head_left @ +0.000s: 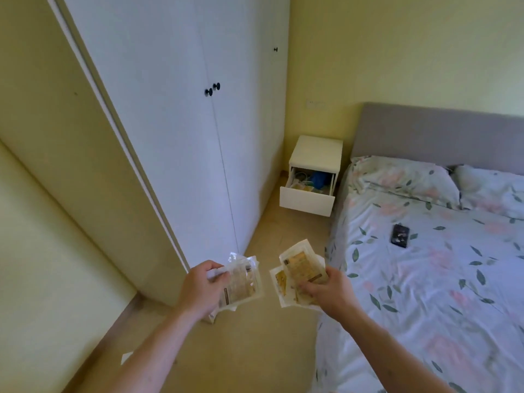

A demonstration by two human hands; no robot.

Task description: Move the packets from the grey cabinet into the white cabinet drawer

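Left hand (202, 289) — fingers curled round a small stack of clear plastic packets with yellowish printed inserts (241, 282), thumb pressed on the top one; held in the air above the beige floor (255, 350), near the corner of the tall white wardrobe with black round knobs (170, 123).

Right hand (326, 287) — fingers and thumb pinching a fanned bunch of clear packets with yellow printed cards (297, 272), several sheets spread apart, also held in the air, just beside the near edge of the bed.

Small white bedside cabinet (316, 153) — stands in the far corner between the wardrobe and the bed. Its white drawer (306, 201) is pulled out; inside lie a few yellowish packets at the left side, some thin cord, and a blue item toward the back right.

Bed with pale floral sheet (425, 279) — grey padded headboard (439, 131) against the yellow wall, two floral pillows (408, 180) at the head end. A black phone (400, 236) lies flat on the sheet, near the middle.

Both bunches of packets are well apart from the open drawer.
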